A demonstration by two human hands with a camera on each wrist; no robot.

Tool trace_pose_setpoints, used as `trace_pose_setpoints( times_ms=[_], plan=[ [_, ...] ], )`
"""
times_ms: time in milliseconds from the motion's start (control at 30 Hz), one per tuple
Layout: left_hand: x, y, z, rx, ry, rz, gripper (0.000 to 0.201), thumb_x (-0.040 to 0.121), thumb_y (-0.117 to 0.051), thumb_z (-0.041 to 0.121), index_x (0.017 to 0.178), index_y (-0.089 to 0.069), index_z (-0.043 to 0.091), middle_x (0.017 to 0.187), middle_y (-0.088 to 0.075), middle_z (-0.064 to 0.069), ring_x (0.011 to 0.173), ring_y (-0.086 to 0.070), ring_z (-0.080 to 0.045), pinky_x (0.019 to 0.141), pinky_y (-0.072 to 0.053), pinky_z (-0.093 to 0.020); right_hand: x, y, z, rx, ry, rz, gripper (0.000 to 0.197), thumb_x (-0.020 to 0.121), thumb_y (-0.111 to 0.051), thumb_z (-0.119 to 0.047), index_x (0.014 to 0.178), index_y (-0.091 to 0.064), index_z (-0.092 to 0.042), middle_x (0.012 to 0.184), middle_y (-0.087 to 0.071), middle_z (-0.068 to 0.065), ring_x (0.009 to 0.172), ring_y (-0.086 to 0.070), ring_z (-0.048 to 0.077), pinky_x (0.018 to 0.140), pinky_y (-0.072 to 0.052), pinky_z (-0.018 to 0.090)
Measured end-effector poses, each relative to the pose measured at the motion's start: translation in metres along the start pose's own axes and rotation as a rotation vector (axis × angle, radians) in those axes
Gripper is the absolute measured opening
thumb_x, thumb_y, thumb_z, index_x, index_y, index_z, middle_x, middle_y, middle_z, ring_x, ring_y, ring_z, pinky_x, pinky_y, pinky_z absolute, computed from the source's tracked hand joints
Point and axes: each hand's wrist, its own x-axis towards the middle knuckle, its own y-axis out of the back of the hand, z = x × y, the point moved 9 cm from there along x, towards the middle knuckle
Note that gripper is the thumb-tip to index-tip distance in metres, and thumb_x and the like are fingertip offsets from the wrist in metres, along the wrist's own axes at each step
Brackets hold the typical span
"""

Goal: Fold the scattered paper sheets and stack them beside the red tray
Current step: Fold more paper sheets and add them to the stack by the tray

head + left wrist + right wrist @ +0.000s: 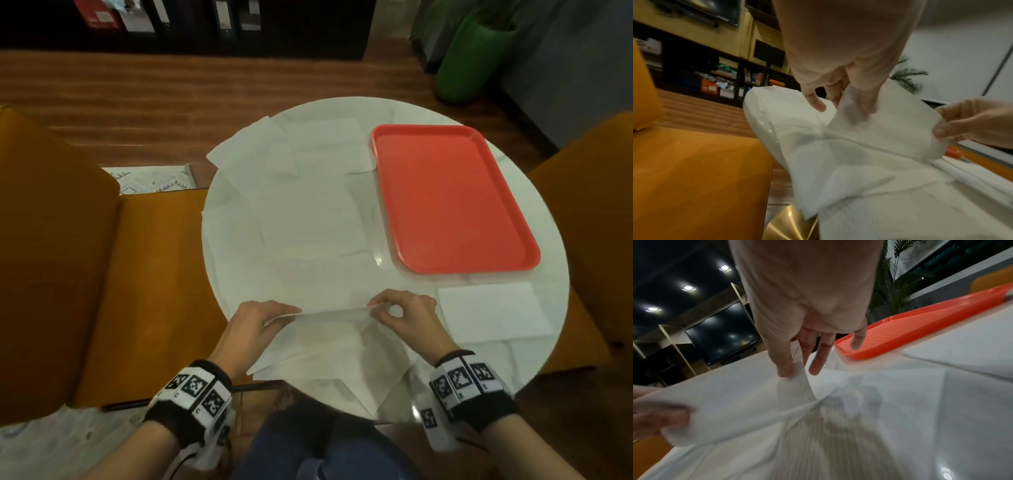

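**Folding a paper sheet at the lower centre of the table**

Pinching the raised edge of one paper sheet, both hands work at the lower centre of the head view, at the near edge of the round white table. The sheet's far edge is lifted off the surface and stretched between the two hands; its near part lies flat, with one corner overhanging the table rim.

Left hand: lower left of centre, palm turned inward, wrist angled up from the bottom edge. In the left wrist view, thumb and fingers clamp the left end of the lifted edge.

Right hand: lower right of centre. Thumb and forefinger are closed on the right end of the edge; in the right wrist view, the remaining fingers are extended and spread, clear of the paper.

A folded sheet lies flat at the lower right, just below the red tray, which occupies the right half of the table. Unfolded sheets overlap across the centre and upper left of the tabletop.

Orange seats flank the table left and right. A green container stands at the upper right.
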Motion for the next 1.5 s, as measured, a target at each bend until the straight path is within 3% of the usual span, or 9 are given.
trace_pose_setpoints(
  times_ms=[100,267,533,633,767,933,1133,1333,1500],
  plan=[
    [0.012,0.009,-0.008,-0.165,0.118,0.051,0.014,0.093,-0.060,0.024,0.101,-0.070,0.030,0.103,-0.069,0.016,0.096,-0.057,0.016,0.082,-0.037,0.001,0.024,0.004,-0.003,0.028,-0.029,0.029,0.002,0.086,-0.064,-0.033,0.086,-0.064,-0.035,0.080,-0.067,-0.014,0.087,-0.060,0.004,0.094,-0.029,0.036],
    [0.042,0.019,-0.014,-0.100,0.216,0.088,0.018,0.094,-0.058,0.028,0.108,-0.065,0.020,0.097,-0.065,0.004,0.097,-0.062,-0.018,0.079,-0.043,-0.024,0.067,-0.004,0.002,-0.066,-0.126,0.035,0.011,0.086,-0.062,-0.028,0.095,-0.065,-0.022,0.086,-0.067,-0.004,0.092,-0.061,0.020,0.095,-0.037,0.045],
    [0.025,-0.010,0.013,0.446,0.005,0.039,0.048,0.098,-0.045,0.037,0.142,-0.039,0.020,0.148,-0.038,-0.006,0.135,-0.037,-0.022,0.112,-0.027,-0.042,0.045,-0.009,-0.028,-0.250,0.006,0.148,0.037,0.093,-0.054,-0.020,0.129,-0.050,-0.021,0.134,-0.049,0.000,0.126,-0.043,0.019,0.104,-0.023,0.043],
    [0.005,-0.052,0.007,0.621,-0.066,-0.175,0.063,0.095,-0.018,0.049,0.143,-0.040,0.015,0.152,-0.037,-0.008,0.141,-0.033,-0.021,0.114,-0.024,-0.045,0.016,-0.059,-0.055,-0.317,0.219,-0.050,0.038,0.097,-0.044,-0.021,0.135,-0.047,-0.020,0.144,-0.044,0.001,0.136,-0.036,0.016,0.111,-0.018,0.042],
    [-0.010,-0.079,-0.024,0.697,-0.026,-0.330,0.082,0.089,0.013,0.064,0.151,-0.003,0.014,0.159,0.005,-0.005,0.148,-0.001,-0.021,0.116,-0.003,-0.048,-0.011,-0.121,-0.050,-0.448,0.273,-0.360,0.054,0.102,-0.020,-0.036,0.152,-0.004,-0.022,0.159,0.003,-0.006,0.146,0.007,0.010,0.116,0.006,0.043],
    [-0.013,-0.078,-0.029,0.673,-0.060,-0.339,0.089,0.081,0.023,0.070,0.151,0.011,0.016,0.157,0.019,0.000,0.146,0.013,-0.018,0.117,0.007,-0.045,-0.014,-0.110,-0.005,-0.546,0.195,-0.376,0.055,0.099,-0.009,-0.042,0.149,0.009,-0.029,0.150,0.021,-0.016,0.139,0.020,0.002,0.118,0.009,0.045],
    [-0.013,-0.080,-0.026,0.647,-0.058,-0.353,0.091,0.077,0.024,0.072,0.149,0.018,0.018,0.156,0.025,0.002,0.145,0.019,-0.016,0.119,0.006,-0.046,-0.014,-0.062,0.025,-0.511,0.082,-0.216,0.072,0.084,0.005,-0.051,0.149,-0.019,-0.032,0.155,-0.008,-0.017,0.144,-0.006,0.002,0.116,0.004,0.049],
    [-0.009,-0.082,-0.023,0.671,-0.052,-0.354,0.088,0.078,0.018,0.072,0.148,0.021,0.021,0.156,0.026,0.004,0.145,0.017,-0.012,0.116,0.010,-0.042,0.010,-0.045,0.015,-0.441,0.153,0.026,0.032,0.089,-0.057,-0.022,0.120,-0.060,-0.018,0.133,-0.055,0.002,0.126,-0.049,0.022,0.113,-0.018,0.048],
    [0.002,-0.064,-0.006,0.631,-0.040,-0.237,0.093,0.080,0.012,0.073,0.151,-0.022,0.022,0.159,-0.021,0.002,0.143,-0.027,-0.017,0.113,-0.020,-0.044,0.021,-0.031,0.012,-0.389,0.175,0.059,0.002,0.087,-0.061,-0.021,0.087,-0.063,-0.021,0.093,-0.067,-0.008,0.090,-0.059,0.016,0.101,-0.035,0.041]
  ],
)
